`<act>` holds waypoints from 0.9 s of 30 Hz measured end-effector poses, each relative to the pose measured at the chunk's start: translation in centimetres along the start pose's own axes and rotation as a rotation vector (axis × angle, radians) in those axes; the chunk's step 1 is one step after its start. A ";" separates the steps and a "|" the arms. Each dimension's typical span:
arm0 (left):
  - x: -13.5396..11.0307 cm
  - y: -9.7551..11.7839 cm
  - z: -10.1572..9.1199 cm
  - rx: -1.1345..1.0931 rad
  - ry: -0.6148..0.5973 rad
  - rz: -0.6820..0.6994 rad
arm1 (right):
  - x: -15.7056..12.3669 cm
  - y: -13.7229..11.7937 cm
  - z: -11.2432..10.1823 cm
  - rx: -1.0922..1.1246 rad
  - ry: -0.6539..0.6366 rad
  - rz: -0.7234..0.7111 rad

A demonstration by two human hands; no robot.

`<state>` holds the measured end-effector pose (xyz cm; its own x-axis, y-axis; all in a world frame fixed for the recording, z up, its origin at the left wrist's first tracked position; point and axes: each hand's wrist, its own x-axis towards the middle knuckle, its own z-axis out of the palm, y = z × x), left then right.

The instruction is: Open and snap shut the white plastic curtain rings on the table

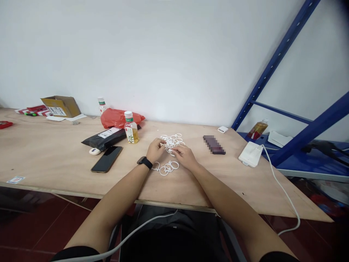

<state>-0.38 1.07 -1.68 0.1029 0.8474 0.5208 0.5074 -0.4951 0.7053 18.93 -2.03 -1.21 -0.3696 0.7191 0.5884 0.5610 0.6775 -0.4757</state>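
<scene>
A loose pile of white plastic rings (179,135), each with a small knob or eyelet on it, lies on the wooden table in front of me. My left hand (156,150), with a black watch (144,162) on the wrist, is at the pile's left side. Its fingertips are pinched together among the rings; what they hold is too small to make out. From the right, my right hand (185,155) pinches one white ring (171,152) between thumb and fingers. Nearer to me, between my forearms, several separate white rings (164,170) lie together.
Left on the table (54,156) are a drink bottle (131,128), red bag (113,118), black package (94,140), phone (106,160) and open cardboard box (62,105). At right lie a pixelated dark object (214,145) and a white device (250,154) with a cable, near a blue rack (275,58).
</scene>
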 end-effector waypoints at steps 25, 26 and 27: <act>-0.3 -0.9 0.6 0.081 -0.146 0.015 | -0.1 4.3 -0.3 -0.215 -0.133 0.274; -0.4 -0.6 0.6 0.057 -0.164 0.044 | -0.1 4.1 -0.4 -0.171 -0.110 0.242; -0.5 -0.4 0.7 0.040 -0.173 0.071 | -0.1 3.9 -0.4 -0.112 -0.090 0.203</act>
<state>0.01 0.97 -2.53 0.2837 0.8325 0.4759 0.5264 -0.5501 0.6483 21.45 0.49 -2.82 -0.3027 0.8532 0.4247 0.7073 0.4998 -0.4999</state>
